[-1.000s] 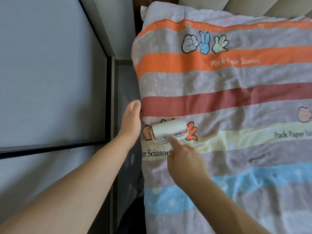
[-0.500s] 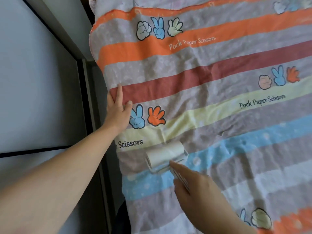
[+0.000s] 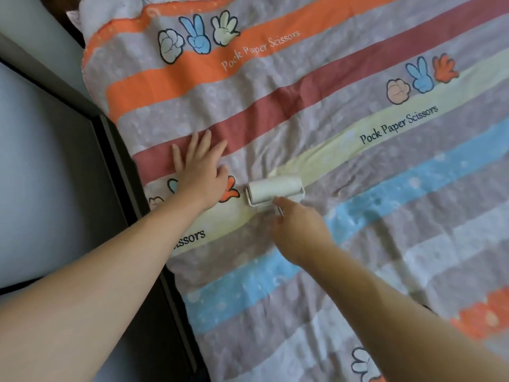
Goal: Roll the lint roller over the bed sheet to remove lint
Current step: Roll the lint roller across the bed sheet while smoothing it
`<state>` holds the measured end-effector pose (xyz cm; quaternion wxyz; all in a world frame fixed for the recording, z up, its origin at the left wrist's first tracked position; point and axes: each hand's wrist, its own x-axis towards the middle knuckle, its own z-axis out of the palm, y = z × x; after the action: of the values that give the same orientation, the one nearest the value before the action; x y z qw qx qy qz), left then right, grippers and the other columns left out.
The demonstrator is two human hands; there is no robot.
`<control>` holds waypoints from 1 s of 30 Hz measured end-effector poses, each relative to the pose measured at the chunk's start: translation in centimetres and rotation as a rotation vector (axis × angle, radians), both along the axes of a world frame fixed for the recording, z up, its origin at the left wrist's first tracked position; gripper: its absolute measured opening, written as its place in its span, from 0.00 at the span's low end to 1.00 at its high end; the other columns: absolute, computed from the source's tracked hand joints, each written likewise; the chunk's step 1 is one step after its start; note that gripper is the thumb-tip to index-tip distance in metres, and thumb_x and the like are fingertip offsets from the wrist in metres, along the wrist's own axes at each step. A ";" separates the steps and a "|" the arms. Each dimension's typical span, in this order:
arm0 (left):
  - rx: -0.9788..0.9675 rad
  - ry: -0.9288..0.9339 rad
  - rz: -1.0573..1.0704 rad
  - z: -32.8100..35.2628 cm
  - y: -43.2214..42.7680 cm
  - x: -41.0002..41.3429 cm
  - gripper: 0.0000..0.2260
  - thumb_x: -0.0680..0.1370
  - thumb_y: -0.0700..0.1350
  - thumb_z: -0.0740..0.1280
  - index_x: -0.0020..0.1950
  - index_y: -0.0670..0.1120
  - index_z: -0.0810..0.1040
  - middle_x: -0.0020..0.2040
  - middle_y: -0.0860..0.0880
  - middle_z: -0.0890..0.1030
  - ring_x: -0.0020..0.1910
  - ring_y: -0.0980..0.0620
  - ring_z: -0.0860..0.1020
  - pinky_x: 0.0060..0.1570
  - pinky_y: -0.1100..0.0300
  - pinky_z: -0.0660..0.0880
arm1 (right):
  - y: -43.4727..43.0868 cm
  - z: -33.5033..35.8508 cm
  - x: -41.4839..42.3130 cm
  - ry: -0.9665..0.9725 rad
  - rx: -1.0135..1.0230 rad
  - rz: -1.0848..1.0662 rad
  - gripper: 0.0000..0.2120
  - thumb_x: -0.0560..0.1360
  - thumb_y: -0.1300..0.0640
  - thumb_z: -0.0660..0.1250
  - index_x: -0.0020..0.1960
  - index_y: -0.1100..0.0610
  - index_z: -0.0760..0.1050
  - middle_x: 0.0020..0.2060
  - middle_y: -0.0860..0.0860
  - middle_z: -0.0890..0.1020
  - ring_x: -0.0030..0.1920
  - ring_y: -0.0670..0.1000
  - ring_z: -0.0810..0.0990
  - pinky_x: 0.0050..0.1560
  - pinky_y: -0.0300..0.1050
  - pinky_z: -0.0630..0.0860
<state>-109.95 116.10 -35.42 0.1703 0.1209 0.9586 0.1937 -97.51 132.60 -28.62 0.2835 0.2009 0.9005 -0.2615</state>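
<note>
Lint lifts best with the cloth pinned taut and the strokes even and overlapping. A white cylindrical lint roller [image 3: 275, 193] rests on the yellow band of a striped, cartoon-printed bed sheet [image 3: 385, 216]. Just left of the roller, the left hand [image 3: 199, 166] presses flat, fingers spread; just below it, the right hand [image 3: 297, 230] grips its handle.

Home bedroom: striped cartoon-print bed sheet [image 3: 316, 111].

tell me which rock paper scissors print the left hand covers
The trio at the sheet's left edge, on the yellow stripe beside the lint roller. The left hand lies flat across it; the trios near the top and right show fully.
</note>
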 end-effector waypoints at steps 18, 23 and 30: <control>-0.307 -0.106 -0.640 -1.6 6.2 5.6 0.37 0.78 0.68 0.51 0.79 0.60 0.33 0.79 0.47 0.28 0.76 0.48 0.24 0.75 0.42 0.29 | 6.1 7.4 11.2 0.030 -0.256 -0.153 0.21 0.78 0.52 0.59 0.70 0.38 0.67 0.36 0.41 0.74 0.34 0.41 0.72 0.34 0.33 0.68; -0.088 -0.050 -0.800 -1.9 5.3 6.8 0.38 0.72 0.73 0.54 0.80 0.62 0.57 0.83 0.49 0.44 0.81 0.50 0.37 0.78 0.48 0.37 | 10.2 4.3 2.9 0.181 -0.073 -0.262 0.21 0.80 0.51 0.59 0.73 0.44 0.66 0.54 0.51 0.80 0.56 0.54 0.78 0.50 0.43 0.72; 0.301 0.149 -0.368 -0.5 6.4 4.2 0.20 0.78 0.50 0.59 0.62 0.40 0.81 0.66 0.42 0.79 0.65 0.43 0.76 0.65 0.51 0.71 | 12.0 -2.2 -3.6 0.118 0.033 -0.214 0.24 0.81 0.53 0.55 0.77 0.47 0.59 0.66 0.56 0.75 0.63 0.60 0.74 0.59 0.51 0.72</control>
<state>-105.78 122.52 -35.93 0.1117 0.3316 0.8906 0.2907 -101.11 144.58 -30.81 0.1972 0.2848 0.8932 -0.2868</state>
